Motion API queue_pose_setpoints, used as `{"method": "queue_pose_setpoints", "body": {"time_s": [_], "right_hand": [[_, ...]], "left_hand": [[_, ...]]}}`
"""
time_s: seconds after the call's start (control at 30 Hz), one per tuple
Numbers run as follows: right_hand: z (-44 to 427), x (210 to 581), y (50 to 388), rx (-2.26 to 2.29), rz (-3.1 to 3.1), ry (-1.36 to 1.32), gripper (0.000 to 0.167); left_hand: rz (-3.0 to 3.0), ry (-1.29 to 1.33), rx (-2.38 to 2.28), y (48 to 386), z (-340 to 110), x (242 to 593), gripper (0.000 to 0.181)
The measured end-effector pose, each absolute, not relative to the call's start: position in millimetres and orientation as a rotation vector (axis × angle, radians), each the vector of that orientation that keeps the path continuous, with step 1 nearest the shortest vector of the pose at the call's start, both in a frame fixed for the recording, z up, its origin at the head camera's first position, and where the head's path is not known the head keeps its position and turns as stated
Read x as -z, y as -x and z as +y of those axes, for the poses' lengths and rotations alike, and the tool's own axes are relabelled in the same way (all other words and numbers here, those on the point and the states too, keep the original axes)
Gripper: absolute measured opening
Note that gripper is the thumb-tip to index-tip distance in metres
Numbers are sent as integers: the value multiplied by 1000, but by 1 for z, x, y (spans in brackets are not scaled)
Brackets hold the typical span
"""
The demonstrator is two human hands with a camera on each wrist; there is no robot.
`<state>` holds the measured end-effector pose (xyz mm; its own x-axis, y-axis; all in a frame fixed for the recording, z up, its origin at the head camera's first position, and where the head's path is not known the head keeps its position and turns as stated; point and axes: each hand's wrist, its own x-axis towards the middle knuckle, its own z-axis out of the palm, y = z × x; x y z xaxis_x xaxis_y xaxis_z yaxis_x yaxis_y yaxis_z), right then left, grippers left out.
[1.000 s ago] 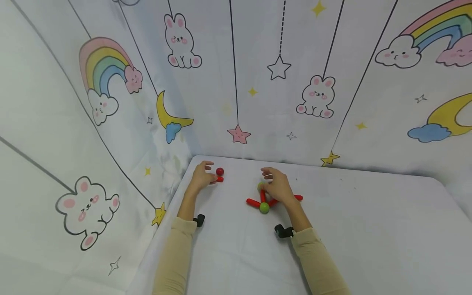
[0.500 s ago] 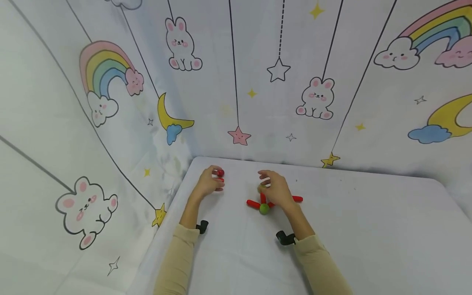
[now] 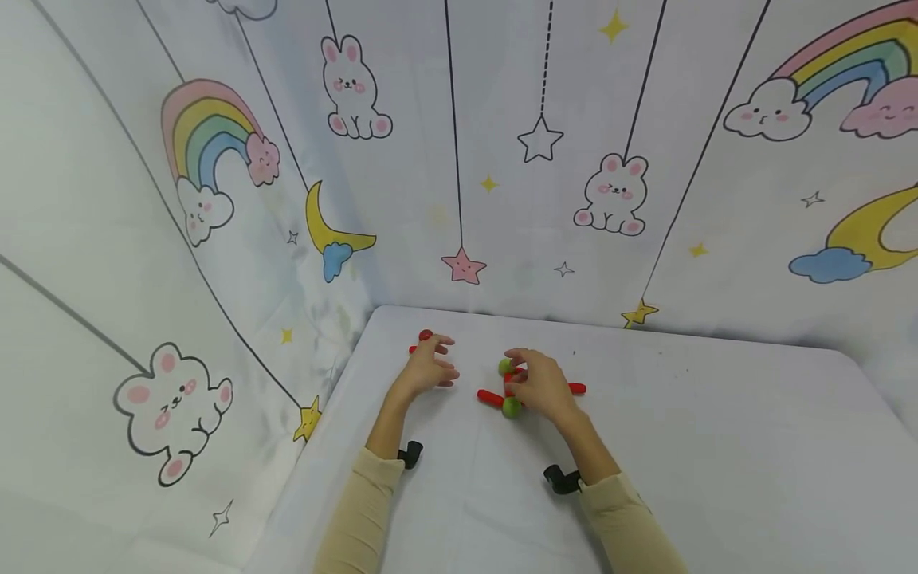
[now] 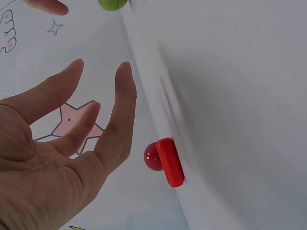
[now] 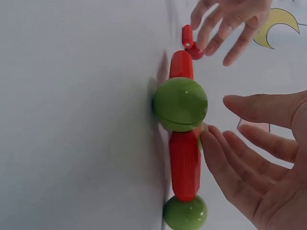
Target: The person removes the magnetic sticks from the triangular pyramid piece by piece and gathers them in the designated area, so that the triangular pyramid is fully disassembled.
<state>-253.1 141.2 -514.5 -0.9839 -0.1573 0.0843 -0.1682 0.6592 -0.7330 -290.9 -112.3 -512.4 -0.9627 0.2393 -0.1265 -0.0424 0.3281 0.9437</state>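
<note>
My left hand (image 3: pixel 425 371) hovers above the table with fingers loosely bent and nothing in its grasp. Past it lie a red ball (image 3: pixel 425 335) and a short red stick (image 4: pixel 170 162), side by side and apart from the hand. My right hand (image 3: pixel 543 383) is over a joined piece of red sticks and green balls, its thumb and fingers spread. In the right wrist view, one green ball (image 5: pixel 180 104) sits between a red stick (image 5: pixel 185 167) and another red stick (image 5: pixel 181 64). A fingertip is close to this piece; I cannot tell whether it touches.
A white-covered table (image 3: pixel 717 446) extends to the right. Behind and to the left hangs a white cloth (image 3: pixel 402 183) printed with rabbits, stars and rainbows. Each wrist bears a small black camera (image 3: pixel 562 480).
My left hand has moved right and nearer, away from the red stick and ball, toward the joined piece. My right hand has come slightly nearer, uncovering more of the far green ball.
</note>
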Motion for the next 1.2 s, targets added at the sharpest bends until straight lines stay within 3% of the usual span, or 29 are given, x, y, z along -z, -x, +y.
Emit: {"method": "queue_pose_setpoints", "body": {"time_s": [0.53,1.2], "right_hand": [[140,523,246,-1130,-2968,-373,70],[137,524,244,-1141,-2943,-299,79]], "left_hand": [[2419,-273,-1447,283,-71,523,60],[2414,-315,-1364,282,-70,525,52]]}}
